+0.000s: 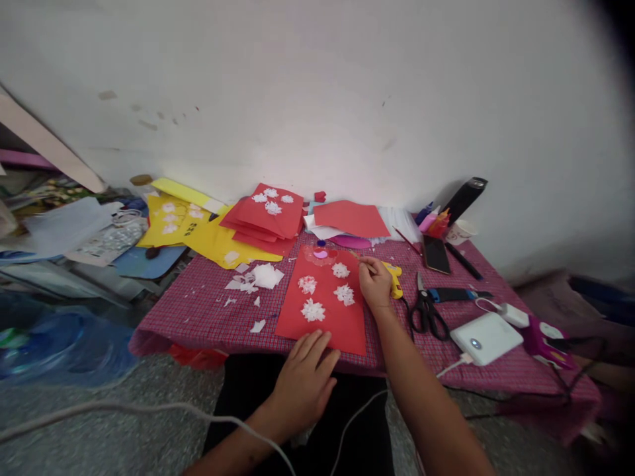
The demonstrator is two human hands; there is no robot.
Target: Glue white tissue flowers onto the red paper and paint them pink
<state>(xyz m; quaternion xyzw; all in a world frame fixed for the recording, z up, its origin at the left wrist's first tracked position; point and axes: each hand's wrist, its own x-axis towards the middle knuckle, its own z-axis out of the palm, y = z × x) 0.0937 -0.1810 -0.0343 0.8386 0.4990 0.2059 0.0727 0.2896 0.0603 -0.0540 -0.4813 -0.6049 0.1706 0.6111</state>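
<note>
A red sheet (325, 330) lies on the checked cloth, with several white paper flowers (313, 310) on it. My left hand (307, 380) rests with fingers spread on the sheet's near edge. On the right side, my right hand (376, 283) is closed around a thin brush-like stick (364, 260), whose tip points toward a clear palette (320, 254) at the sheet's far edge. Pink and dark blue spots show on the palette.
White paper scraps (265, 276) lie left of the sheet. Behind are stacked red sheets (262, 221) and yellow sheets (218, 241). On the right are a yellow glue gun (395, 281), scissors (425, 314), a phone (436, 254), a white power bank (486, 338) and cables.
</note>
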